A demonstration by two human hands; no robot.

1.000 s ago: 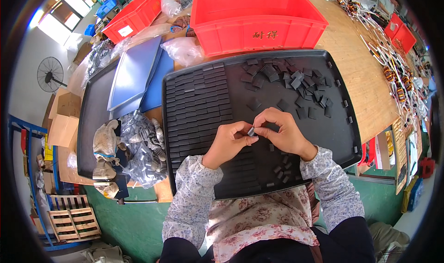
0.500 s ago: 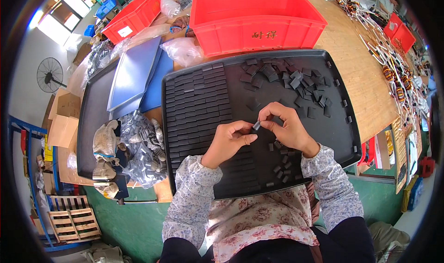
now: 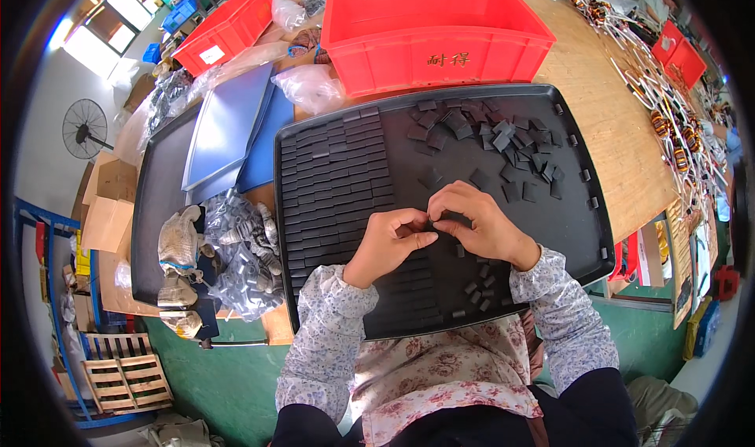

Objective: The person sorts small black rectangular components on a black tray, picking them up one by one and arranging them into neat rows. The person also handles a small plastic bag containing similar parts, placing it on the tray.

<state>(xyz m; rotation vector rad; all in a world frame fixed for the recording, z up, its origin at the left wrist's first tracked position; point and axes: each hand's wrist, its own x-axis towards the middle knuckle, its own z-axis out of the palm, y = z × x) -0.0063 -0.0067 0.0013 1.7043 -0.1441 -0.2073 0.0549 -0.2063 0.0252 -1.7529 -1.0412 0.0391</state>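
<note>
Both hands meet over the middle of a black tray (image 3: 503, 290). My left hand (image 3: 389, 242) is closed in a pinch, with its thumb pointing right. Fingertip to fingertip with it, my right hand (image 3: 476, 223) pinches too. Between them is a small dark grey piece, now mostly covered by the fingers. Thin black rectangular pieces (image 3: 334, 168) lie in tight overlapping rows down the tray's left side. More flat black pieces (image 3: 503, 136) are heaped loosely at the far right of it. Several small dark grey tube-like pieces (image 3: 473, 288) lie just below my right hand.
A large red bin (image 3: 440, 58) stands behind the tray on the wooden table (image 3: 629, 164). Left of the tray are blue sheets (image 3: 228, 128), a clear bag of small grey parts (image 3: 240, 274) and work gloves (image 3: 179, 239). Bundled white wires (image 3: 653, 93) run along the right.
My fingertips have closed together over the small dark grey piece, which showed between them before. My right hand has shifted slightly left, uncovering a flat black piece behind it.
</note>
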